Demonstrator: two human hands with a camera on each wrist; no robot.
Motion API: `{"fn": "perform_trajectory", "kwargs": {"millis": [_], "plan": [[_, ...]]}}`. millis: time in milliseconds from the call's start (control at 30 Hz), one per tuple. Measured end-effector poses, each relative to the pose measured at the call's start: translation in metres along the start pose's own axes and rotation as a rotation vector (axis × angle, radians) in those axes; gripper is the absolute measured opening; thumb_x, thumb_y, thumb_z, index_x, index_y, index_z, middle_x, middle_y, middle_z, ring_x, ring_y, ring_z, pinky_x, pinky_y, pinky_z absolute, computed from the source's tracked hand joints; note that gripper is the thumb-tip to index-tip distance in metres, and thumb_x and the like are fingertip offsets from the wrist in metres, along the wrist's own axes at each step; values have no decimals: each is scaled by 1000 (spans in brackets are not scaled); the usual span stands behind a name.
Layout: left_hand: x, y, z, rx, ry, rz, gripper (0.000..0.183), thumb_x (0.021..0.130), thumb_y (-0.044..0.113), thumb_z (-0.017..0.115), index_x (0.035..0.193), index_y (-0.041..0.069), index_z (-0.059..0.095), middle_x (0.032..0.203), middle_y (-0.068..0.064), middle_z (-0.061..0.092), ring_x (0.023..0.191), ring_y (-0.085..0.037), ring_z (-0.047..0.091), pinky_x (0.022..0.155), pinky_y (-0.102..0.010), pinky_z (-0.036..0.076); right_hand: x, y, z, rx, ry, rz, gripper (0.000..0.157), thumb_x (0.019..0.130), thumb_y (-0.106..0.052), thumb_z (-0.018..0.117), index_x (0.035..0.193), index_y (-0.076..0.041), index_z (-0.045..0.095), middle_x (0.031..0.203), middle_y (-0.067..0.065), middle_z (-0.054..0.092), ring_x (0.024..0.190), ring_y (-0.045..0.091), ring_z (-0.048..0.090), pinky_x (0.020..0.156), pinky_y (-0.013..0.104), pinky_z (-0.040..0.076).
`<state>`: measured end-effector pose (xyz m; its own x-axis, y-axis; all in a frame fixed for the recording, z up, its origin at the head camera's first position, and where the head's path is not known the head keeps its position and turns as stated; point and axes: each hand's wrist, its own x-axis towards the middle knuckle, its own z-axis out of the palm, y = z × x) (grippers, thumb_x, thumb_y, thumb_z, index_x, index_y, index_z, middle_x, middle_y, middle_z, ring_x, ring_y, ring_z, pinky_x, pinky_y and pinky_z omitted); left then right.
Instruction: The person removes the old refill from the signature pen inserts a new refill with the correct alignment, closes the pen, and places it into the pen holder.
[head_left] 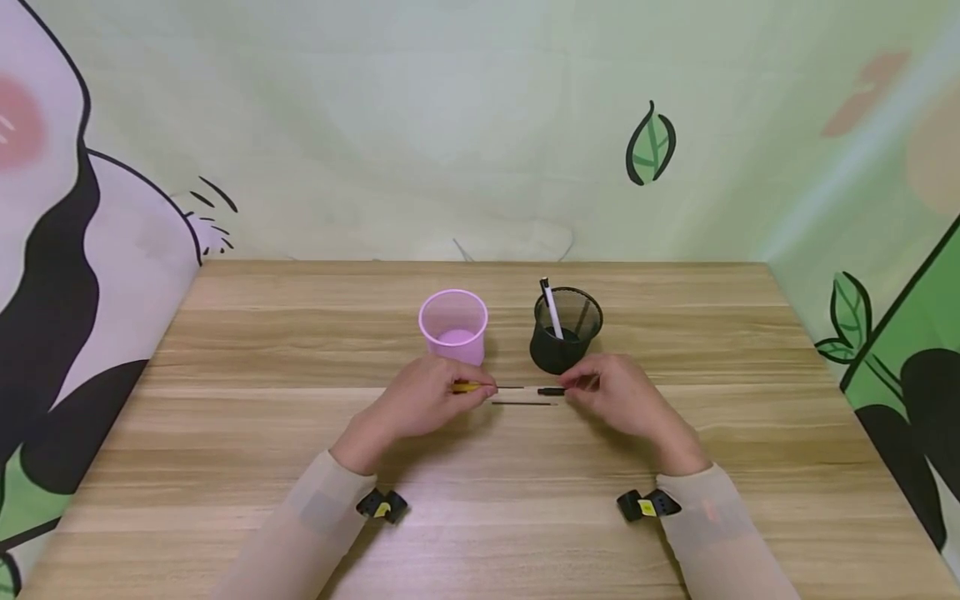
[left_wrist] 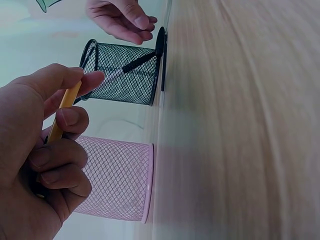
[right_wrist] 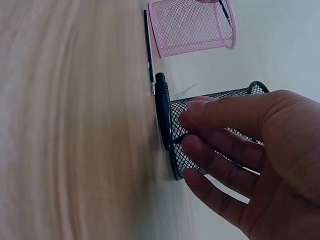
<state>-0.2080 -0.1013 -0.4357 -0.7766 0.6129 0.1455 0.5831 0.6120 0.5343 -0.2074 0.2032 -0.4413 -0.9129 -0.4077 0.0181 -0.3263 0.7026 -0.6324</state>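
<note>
My left hand (head_left: 427,398) grips a yellow pen barrel (left_wrist: 69,96) just in front of the pink mesh cup (head_left: 453,358). A thin dark refill (head_left: 512,387) points rightward from its fingertips. On the table, a short black pen barrel (right_wrist: 163,112) lies close to the base of the black mesh cup (right_wrist: 220,95). Just over that barrel is my right hand (head_left: 618,396), its fingers loosely bent and apart from it in the right wrist view, with nothing visible between them. Another thin dark pen refill (head_left: 522,404) lies on the wood between the hands.
A white pen (head_left: 553,312) with a black end leans inside the black mesh cup. The wooden table (head_left: 510,517) backs onto a printed green cloth (head_left: 420,150). Both cups stand side by side beyond the hands. Small black cameras (head_left: 382,506) sit at the wrists.
</note>
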Motion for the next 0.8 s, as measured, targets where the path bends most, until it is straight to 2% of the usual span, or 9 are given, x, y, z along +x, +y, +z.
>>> {"fn": "perform_trajectory", "kwargs": {"millis": [500, 800], "plan": [[0, -3, 1, 11, 5, 12, 19, 102, 34, 66, 108, 25, 82, 101, 12, 77, 91, -8, 65, 83, -34, 54, 0, 4, 0, -43, -9, 36, 21, 87, -2, 76, 104, -13, 82, 94, 3, 76, 83, 13, 64, 75, 31, 51], [0, -3, 1, 6, 1, 3, 19, 102, 34, 66, 108, 25, 82, 102, 12, 77, 93, -8, 65, 84, -34, 54, 0, 5, 3, -107, -9, 38, 21, 88, -4, 77, 106, -15, 82, 98, 3, 74, 92, 19, 67, 83, 41, 55]]}}
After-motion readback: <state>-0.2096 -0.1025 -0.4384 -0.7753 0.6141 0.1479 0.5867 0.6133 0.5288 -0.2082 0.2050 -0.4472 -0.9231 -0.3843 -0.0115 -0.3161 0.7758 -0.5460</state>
